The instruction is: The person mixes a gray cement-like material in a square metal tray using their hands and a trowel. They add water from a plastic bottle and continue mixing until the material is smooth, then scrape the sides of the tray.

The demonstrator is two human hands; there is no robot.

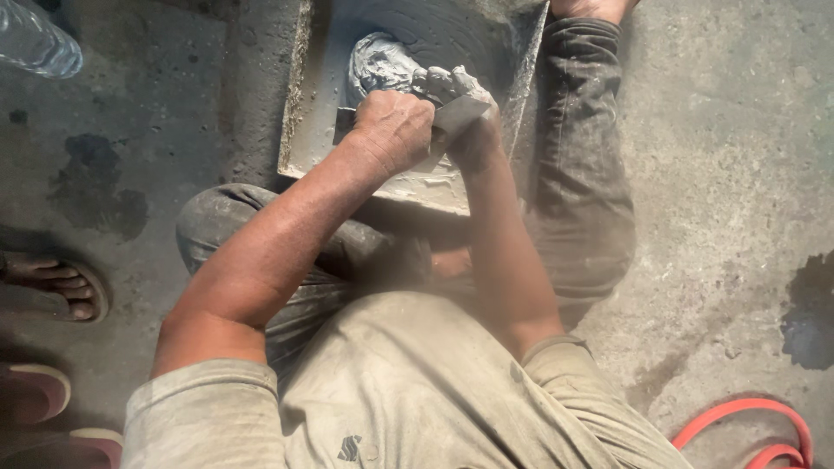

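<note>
Where it lies at the far end of the shallow rectangular grey mortar tray [300,130], the wet lump of grey plaster [380,62] looks glossy, rounded and creased. The left hand [395,130] is closed around a flat metal trowel [456,113] just beside the lump. The plaster-coated right hand [460,91] grips the trowel's blade, touching the lump.

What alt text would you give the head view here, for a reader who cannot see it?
A seated person's left hand and clay-smeared right hand press a flat blade against a grey clay lump on a slab lying on the concrete floor. A sandalled foot and red hose sit at the edges.
</note>
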